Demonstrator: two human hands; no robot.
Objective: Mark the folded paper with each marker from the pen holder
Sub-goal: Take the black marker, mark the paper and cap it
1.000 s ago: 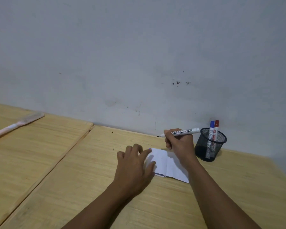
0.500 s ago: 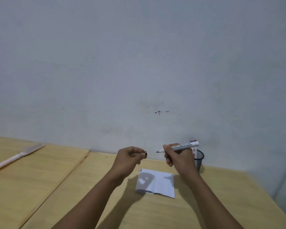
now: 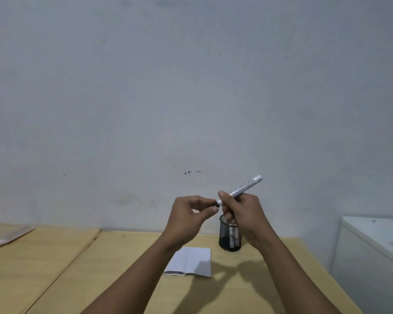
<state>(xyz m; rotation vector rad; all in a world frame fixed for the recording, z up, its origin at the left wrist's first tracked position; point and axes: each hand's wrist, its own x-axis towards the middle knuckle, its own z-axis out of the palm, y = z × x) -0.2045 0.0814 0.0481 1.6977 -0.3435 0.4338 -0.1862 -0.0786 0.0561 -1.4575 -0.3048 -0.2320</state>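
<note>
- Pale grey wall (image 3: 191, 87) fills most of the view, with the wooden table (image 3: 123, 268) low in the frame and a white cabinet (image 3: 372, 245) at about 4 o'clock from the hands
- Right hand (image 3: 243, 211) is closed around the barrel of a white marker (image 3: 244, 185), which is held up off the table, its tail slanting toward 2 o'clock and its writing end toward 8 o'clock
- Left hand (image 3: 188, 214) pinches a small dark cap (image 3: 217, 203) at the writing end; thumb and forefinger are together on it, and whether the cap is seated or only meeting the tip I cannot tell
- Judged step: capping the marker; best done by lining the cap up with the barrel's axis and pressing straight along it until it seats, with the right hand's grip firm so the barrel does not twist
- Black mesh pen holder (image 3: 230, 236) stands just below the right hand, at 6 o'clock from the cap, with at least two more markers inside; colours are hidden here
- Folded white paper (image 3: 191, 261) lies flat on the table at 7 o'clock from the holder, apart from both hands; any mark on it is too faint to confirm
- Long pale tool (image 3: 9, 236) rests far off at 9 o'clock, clear of the work
- Risk, as I judge it: an off-axis push could smear ink on the fingers
</note>
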